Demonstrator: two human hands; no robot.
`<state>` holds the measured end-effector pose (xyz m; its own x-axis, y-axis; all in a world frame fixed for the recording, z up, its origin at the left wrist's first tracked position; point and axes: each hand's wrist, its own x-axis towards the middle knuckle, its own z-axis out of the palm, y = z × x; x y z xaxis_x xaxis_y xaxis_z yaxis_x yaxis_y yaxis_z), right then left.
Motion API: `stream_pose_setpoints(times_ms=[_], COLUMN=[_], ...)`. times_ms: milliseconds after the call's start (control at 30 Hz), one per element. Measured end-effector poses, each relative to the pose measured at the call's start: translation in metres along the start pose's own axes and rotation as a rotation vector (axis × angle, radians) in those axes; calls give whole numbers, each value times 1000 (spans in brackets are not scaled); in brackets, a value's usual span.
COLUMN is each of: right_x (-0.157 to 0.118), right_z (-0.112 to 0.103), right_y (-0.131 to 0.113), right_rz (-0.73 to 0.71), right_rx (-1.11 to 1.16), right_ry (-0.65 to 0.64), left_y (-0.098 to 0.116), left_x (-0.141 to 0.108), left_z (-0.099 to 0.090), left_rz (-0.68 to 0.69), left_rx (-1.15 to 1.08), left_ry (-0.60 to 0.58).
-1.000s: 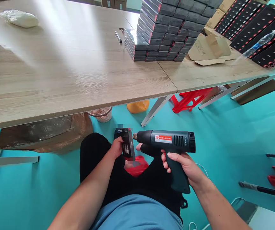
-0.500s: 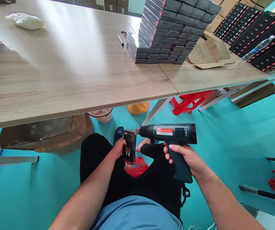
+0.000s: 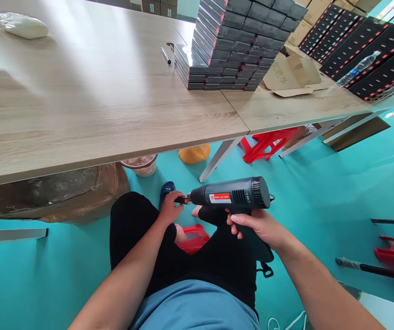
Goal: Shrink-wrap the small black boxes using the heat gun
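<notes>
A shallow round tub (image 3: 141, 165) sits on the teal floor well beyond the left hand (image 3: 169, 207), under the table edge, filled with something pale pinkish brown that cannot be made out. Left of the tub, a large brown carton (image 3: 56, 192) wrapped in clear film lies under the table; its contents are hidden.

The left hand is closed around one small black box (image 3: 180, 200), seen nearly edge-on, with a thin red stripe showing at the fingertips; only a sliver of it is visible, above the knees. The right hand (image 3: 257, 227) is clamped on the pistol handle of one dark green heat gun (image 3: 231, 197), which has a red and white label on its barrel and a ribbed black rear. Its metal nozzle points left and almost touches the box.

Below both hands are black trousers and a blue shirt, with one red stool (image 3: 193, 238) between the legs. Far ahead of the hands, on the wooden table (image 3: 90, 105), stands one tall stack of black boxes (image 3: 233, 41), too many to count, with one pen (image 3: 165, 55) to its left and one white bag (image 3: 18, 25) at the far left corner.
</notes>
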<state>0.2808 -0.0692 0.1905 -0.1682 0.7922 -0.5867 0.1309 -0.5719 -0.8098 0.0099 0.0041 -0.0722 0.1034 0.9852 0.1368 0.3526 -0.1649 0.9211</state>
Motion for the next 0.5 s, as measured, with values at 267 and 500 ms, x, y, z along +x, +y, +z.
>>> stream_pose_setpoints(times_ms=[267,500], right_x=[5,1], right_z=[8,15], right_y=[-6,-7], right_rz=[-2,-4], right_rx=[-109,-176], right_ry=[-81,-76], left_y=[-1,1], left_x=[-1,0], left_z=[-3,-4], left_rz=[-7,-22], left_rx=[47,52], left_ry=[35,40])
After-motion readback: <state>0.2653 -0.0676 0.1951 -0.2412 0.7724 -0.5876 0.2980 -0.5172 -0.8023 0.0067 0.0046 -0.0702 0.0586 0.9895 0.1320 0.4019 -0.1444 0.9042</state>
